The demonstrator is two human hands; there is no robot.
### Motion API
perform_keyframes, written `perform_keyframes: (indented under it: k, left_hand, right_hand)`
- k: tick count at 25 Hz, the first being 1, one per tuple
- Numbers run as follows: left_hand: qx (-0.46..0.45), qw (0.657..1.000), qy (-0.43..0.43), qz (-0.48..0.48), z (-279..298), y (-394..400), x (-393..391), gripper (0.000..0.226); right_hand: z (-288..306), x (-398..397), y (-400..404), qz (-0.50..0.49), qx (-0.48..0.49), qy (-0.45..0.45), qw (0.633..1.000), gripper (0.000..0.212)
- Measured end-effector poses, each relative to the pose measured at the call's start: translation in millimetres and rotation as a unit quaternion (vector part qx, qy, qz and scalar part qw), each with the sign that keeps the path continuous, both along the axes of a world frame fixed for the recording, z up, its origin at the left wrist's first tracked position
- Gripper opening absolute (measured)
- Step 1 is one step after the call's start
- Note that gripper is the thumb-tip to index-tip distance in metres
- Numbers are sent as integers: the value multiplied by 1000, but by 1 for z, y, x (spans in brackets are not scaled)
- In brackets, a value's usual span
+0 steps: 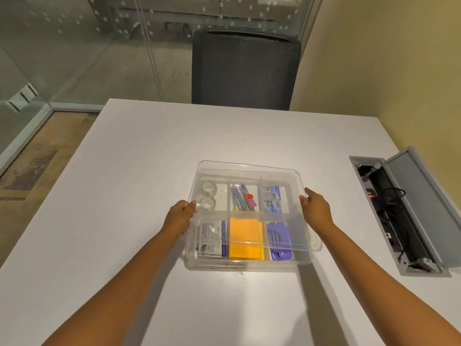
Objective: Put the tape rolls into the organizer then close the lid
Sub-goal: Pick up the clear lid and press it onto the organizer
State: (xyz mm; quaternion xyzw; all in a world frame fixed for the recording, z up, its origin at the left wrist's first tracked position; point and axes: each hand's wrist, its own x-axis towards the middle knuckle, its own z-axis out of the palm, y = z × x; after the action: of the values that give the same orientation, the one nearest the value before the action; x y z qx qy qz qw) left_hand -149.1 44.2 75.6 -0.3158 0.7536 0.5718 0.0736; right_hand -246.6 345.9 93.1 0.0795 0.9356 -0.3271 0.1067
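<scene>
A clear plastic organizer (pixel 245 266) with several compartments sits on the white table. Two clear tape rolls (pixel 209 196) lie in its far-left compartment. Over the organizer is a clear lid (pixel 249 168), held slightly above and skewed to it. My left hand (pixel 180 213) grips the lid's left edge and my right hand (pixel 315 208) grips its right edge. Seen through the lid are orange sticky notes (pixel 245 242), a purple stapler (pixel 279 242), pens and staple boxes.
The white table (pixel 124 196) extends around the organizer. An open grey cable box (pixel 409 216) with black cords is set in the table at right. A dark mesh chair (pixel 244 68) stands at the far edge. Glass wall at left, yellow wall at right.
</scene>
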Motion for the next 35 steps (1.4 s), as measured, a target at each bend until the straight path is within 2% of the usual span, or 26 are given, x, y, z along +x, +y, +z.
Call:
perform_keyframes:
  k: [6, 9, 16, 21, 24, 30, 35]
  left_hand:
    - [-95, 993, -21, -72, -24, -5, 6, 44]
    - [-119, 989, -28, -85, -32, -11, 11, 44]
    - [-178, 977, -42, -111, -40, -5, 28, 46]
    - [-224, 970, -30, -90, -47, 8, 30, 46]
    - [-232, 971, -26, -56, -52, 18, 32, 45]
    - [-251, 965, -40, -68, -54, 16, 26, 43]
    - [-260, 964, -26, -42, -61, 20, 28, 43]
  right_hand:
    - [-15, -4, -3, 9, 28, 7, 1000, 44]
    - [-23, 4, -3, 15, 66, 1, 998, 45]
    - [-32, 27, -3, 16, 156, 59, 986, 44]
    - [-38, 32, 7, 15, 77, -6, 997, 48]
    - [-44, 40, 8, 20, 26, 8, 999, 49]
    - [-51, 30, 6, 1, 30, 28, 999, 47]
    - [-60, 31, 5, -7, 55, 51, 997, 47]
